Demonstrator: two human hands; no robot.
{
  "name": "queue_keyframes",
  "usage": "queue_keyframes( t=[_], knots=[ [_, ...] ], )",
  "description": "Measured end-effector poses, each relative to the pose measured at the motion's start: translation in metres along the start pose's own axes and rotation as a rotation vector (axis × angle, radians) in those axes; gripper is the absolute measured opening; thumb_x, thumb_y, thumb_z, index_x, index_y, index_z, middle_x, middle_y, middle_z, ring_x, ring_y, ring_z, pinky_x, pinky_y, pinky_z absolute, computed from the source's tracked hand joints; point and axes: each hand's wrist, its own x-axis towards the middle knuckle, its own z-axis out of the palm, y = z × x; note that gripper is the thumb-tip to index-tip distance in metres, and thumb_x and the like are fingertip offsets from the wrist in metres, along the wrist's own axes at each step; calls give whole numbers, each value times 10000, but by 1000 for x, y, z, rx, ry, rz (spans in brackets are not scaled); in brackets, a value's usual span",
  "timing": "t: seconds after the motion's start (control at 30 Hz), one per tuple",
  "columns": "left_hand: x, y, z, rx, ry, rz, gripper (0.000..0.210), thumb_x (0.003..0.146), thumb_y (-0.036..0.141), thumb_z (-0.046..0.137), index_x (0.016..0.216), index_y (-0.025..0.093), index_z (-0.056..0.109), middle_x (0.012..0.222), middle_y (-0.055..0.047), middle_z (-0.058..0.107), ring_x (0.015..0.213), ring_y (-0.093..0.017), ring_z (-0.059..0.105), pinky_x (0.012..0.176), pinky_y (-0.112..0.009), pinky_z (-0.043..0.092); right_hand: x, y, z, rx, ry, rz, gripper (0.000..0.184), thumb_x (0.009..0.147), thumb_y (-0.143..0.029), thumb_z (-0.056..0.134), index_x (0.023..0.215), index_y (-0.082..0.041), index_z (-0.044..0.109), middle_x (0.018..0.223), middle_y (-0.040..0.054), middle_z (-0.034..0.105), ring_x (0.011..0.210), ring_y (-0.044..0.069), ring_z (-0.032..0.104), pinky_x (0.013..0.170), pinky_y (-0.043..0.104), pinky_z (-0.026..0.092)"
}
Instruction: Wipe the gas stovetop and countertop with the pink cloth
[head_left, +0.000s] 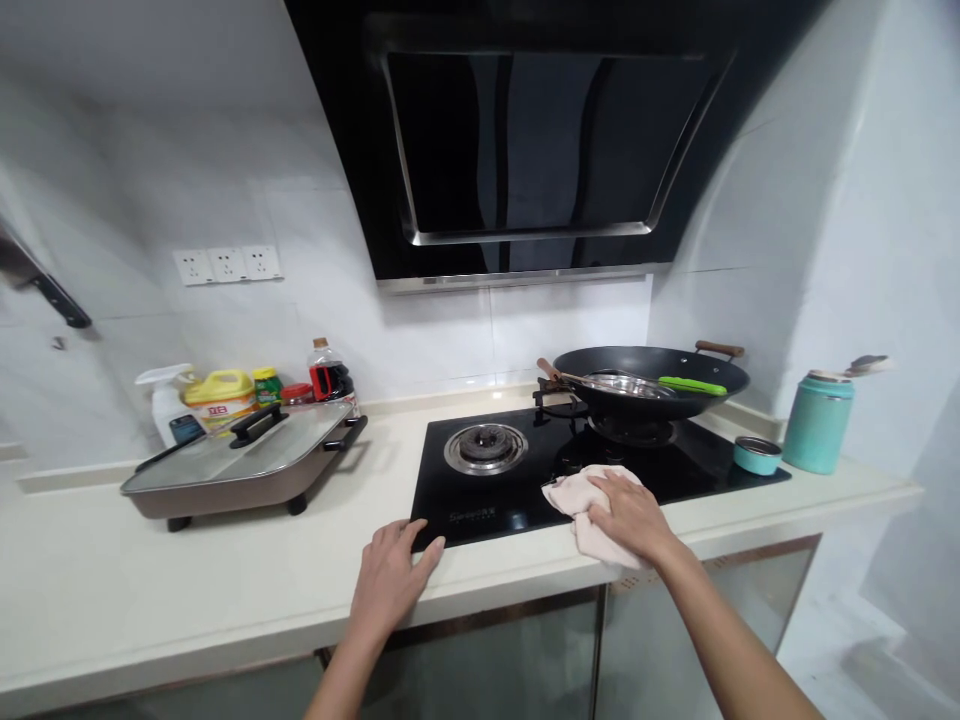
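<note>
A pale pink cloth (592,500) lies bunched on the front part of the black glass gas stove (495,500). My right hand (628,512) presses on it with curled fingers, and part of the cloth hangs over the stove's front edge onto the counter. At the stove's front left corner, my left hand (394,570) rests on the countertop (300,570), fingers spread and holding nothing. The left burner (486,448) is bare. Over the right burner sits a large black wok (705,385) containing a shiny metal item and a green-handled utensil (691,385).
A lidded electric pan (240,490) stands on the left, with a spray bottle (171,405), yellow jug (221,395) and dark sauce bottle (330,378) behind. On the right are a teal flask (819,425) and a small teal cup (757,460). A range hood (525,150) overhangs the stove.
</note>
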Motion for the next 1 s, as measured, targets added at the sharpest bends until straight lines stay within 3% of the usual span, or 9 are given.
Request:
queue_keyframes(
  t=[0.17, 0.43, 0.6, 0.77, 1.0],
  knots=[
    [-1, 3, 0, 22, 0, 4, 502, 976, 566, 521, 1289, 221, 709, 1314, -122, 678, 1267, -325, 571, 1089, -494, 425, 9, -15, -6, -11, -47, 5, 668, 926, -455, 436, 1549, -222, 509, 1653, 107, 433, 1508, 326, 394, 1200, 462, 278],
    [-1, 2, 1, 36, 3, 10, 527, 986, 583, 502, 1297, 207, 701, 1321, -129, 672, 1264, -325, 567, 1079, -484, 429, -17, -52, 3, -39, -62, -51, 697, 932, -445, 466, 1578, -183, 463, 1672, 173, 382, 1534, 410, 330, 1217, 520, 212],
    [-2, 1, 2, 24, 24, 11, 499, 979, 586, 516, 1276, 236, 712, 1307, -115, 679, 1254, -323, 578, 1063, -480, 439, -24, -80, 16, 71, -90, -223, 678, 938, -434, 463, 1588, -240, 454, 1707, 112, 335, 1582, 344, 262, 1261, 489, 167],
    [-3, 1, 2, 7, 15, 12, 517, 990, 583, 503, 1292, 217, 707, 1314, -123, 675, 1269, -320, 570, 1084, -485, 430, 8, -104, 18, 109, -152, -205, 713, 949, -479, 441, 1612, -222, 411, 1732, 123, 270, 1601, 340, 209, 1269, 484, 150],
    [-5, 3, 1, -8, 21, 7, 502, 991, 582, 513, 1291, 232, 712, 1314, -120, 676, 1264, -319, 564, 1088, -496, 422, 60, -106, 14, 91, -197, -192, 730, 964, -549, 393, 1603, -196, 426, 1708, 117, 333, 1587, 316, 251, 1253, 448, 199]
  ],
)
